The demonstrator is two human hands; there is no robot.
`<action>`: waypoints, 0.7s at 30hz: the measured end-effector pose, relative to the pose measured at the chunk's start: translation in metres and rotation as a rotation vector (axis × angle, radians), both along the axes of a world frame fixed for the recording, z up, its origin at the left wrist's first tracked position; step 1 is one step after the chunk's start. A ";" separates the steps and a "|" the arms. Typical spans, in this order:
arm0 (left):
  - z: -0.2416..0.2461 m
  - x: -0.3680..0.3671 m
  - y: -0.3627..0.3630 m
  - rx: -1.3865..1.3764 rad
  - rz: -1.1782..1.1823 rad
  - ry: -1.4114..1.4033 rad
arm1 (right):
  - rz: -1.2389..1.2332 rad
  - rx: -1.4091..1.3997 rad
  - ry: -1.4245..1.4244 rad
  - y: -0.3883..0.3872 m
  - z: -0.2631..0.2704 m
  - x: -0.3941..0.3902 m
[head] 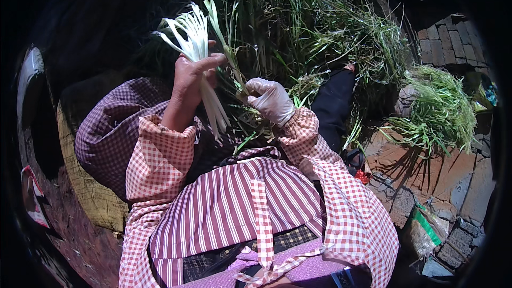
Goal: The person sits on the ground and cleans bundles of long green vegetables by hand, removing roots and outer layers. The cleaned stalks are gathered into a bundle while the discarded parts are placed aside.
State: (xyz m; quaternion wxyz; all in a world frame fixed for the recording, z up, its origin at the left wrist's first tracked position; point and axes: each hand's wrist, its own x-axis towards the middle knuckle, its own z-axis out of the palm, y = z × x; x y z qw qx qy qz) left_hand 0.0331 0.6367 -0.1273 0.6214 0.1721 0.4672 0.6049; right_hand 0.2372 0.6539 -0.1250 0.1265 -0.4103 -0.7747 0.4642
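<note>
My bare left hand [192, 76] is closed around a bunch of pale, peeled plant stalks [194, 36], whose white ends fan out above the fist and hang below it. To its right, my right hand [270, 98], in a thin whitish glove, pinches the lower end of a single green stalk [230, 52] with a brownish base. That stalk stands nearly upright beside my left thumb. Beyond both hands lies a large heap of long green stalks and leaves [296, 20], partly in deep shade.
A smaller green bundle [440, 108] lies on brick and stone paving [452, 176] at the right. A torn plastic sack with a green stripe [428, 228] is below it. A yellowish padded object [88, 196] is at the left, beside reddish ground.
</note>
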 end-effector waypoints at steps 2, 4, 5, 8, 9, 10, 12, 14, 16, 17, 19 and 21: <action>0.000 -0.001 0.001 -0.025 -0.034 -0.017 | 0.065 0.114 -0.215 0.005 0.000 0.002; -0.001 -0.001 0.002 -0.019 -0.081 0.006 | 0.089 0.005 -0.244 0.009 0.001 0.002; -0.001 -0.001 0.002 -0.025 -0.068 0.034 | 0.128 -0.058 -0.236 0.008 0.002 0.001; 0.000 0.000 0.002 -0.029 -0.100 0.090 | 0.060 -0.302 -0.002 0.013 0.008 -0.004; 0.001 0.000 0.001 -0.029 -0.114 0.096 | -0.018 -0.398 0.059 0.013 0.011 -0.006; 0.001 0.000 0.001 -0.038 -0.115 0.115 | -0.021 -0.352 0.065 0.015 0.014 -0.008; 0.004 0.000 -0.001 0.011 -0.098 0.100 | -0.132 -0.578 0.225 0.016 0.019 -0.012; 0.007 0.000 -0.002 0.037 -0.070 0.087 | -0.198 -0.631 0.308 0.015 0.021 -0.015; 0.009 -0.001 -0.003 0.030 -0.041 0.065 | -0.239 -0.631 0.397 0.012 0.015 -0.017; 0.009 -0.002 -0.003 0.061 -0.034 0.075 | -0.304 -0.503 0.333 0.011 0.008 -0.017; 0.010 -0.002 -0.003 0.061 0.005 0.129 | -0.342 -0.248 0.300 0.011 -0.014 -0.015; 0.009 0.001 -0.004 0.080 0.053 0.189 | -0.344 -0.009 0.131 0.012 -0.043 -0.010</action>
